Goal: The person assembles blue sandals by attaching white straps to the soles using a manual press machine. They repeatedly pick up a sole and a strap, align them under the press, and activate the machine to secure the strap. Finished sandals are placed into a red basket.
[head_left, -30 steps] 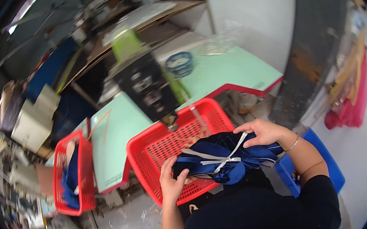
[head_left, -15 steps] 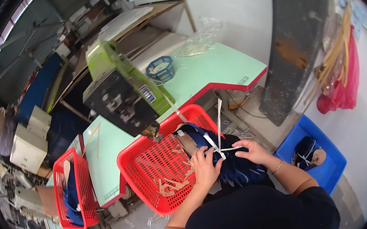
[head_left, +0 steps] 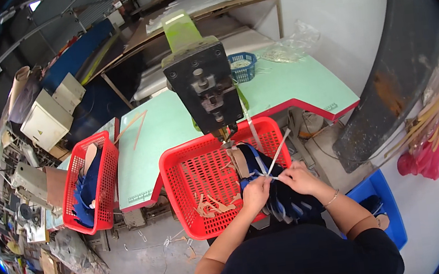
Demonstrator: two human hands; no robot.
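L hand [head_left: 256, 193] & R hand [head_left: 299, 177] at 6 o'clock, both pinched on a white strap [head_left: 277, 153] over a dark-blue fabric bundle [head_left: 287, 205]; red basket [head_left: 202, 179] w/ tan scraps just left; green-black machine [head_left: 204, 87] at 12; 2nd red basket [head_left: 91, 187] at 9; green table [head_left: 289, 85] behind

A pale green table [head_left: 300, 87] with a red edge stands against a white wall [head_left: 335, 10]. The grey concrete floor [head_left: 153, 263] is littered with scraps. Cluttered shelves [head_left: 24, 181] and a beige cabinet [head_left: 47, 121] fill the dim left side.
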